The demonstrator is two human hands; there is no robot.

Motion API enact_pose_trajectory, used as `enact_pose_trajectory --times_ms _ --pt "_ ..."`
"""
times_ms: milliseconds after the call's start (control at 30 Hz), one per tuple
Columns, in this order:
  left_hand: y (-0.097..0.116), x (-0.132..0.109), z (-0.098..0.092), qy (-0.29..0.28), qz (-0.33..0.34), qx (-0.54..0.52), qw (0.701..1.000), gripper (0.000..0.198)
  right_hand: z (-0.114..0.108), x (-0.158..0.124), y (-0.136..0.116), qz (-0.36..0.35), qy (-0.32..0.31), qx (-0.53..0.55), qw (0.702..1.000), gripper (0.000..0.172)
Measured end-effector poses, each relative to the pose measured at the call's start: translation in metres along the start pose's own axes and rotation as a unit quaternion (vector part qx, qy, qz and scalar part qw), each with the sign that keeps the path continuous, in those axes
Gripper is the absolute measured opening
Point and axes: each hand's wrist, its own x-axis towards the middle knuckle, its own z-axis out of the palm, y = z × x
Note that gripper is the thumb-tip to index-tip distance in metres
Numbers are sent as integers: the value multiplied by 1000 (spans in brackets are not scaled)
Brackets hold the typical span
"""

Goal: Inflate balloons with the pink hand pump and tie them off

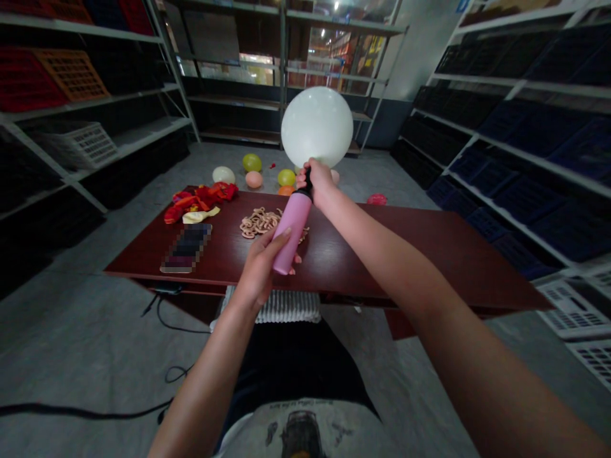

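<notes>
Light: dim interior. Brightest area lies behind the far shelving [286,63], where a lit space shows through. White balloon [317,126]: palest item, close to washed out across its upper half. Pink pump [291,232]: evenly lit. Tabletop [429,242]: faint soft sheen. Side racks [525,127]: near-black, detail lost. Shadows: soft, deepest under the table. Distortion: strong wide-angle bowing, shelf lines curving toward the edges. Sharpness: centre fair, corners smeared. Pixelated patch [187,248] on the table's left.

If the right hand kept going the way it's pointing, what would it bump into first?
Most likely the white balloon. The right hand grips the top of the pink pump, pointing up and away, and the balloon sits right against it there.
</notes>
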Motion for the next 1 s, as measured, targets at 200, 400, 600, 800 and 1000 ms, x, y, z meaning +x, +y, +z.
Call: enact_pose_trajectory --times_ms 200,400,600,800,1000 --pt "3 -11 -9 -70 -60 -89 992 43 -20 32 -26 -38 44 18 998 27" --pt "8 -23 -24 -126 -212 -245 938 43 -55 52 -58 -63 86 26 994 29" --pt "13 -23 -22 -133 -265 -353 887 49 -66 55 -61 -64 79 51 993 30" --pt "14 -18 -15 -137 -260 -414 861 49 -54 50 -58 -53 36 102 993 29" --pt "15 -7 1 -133 -255 -483 827 48 -32 21 -23 28 -13 101 994 29"
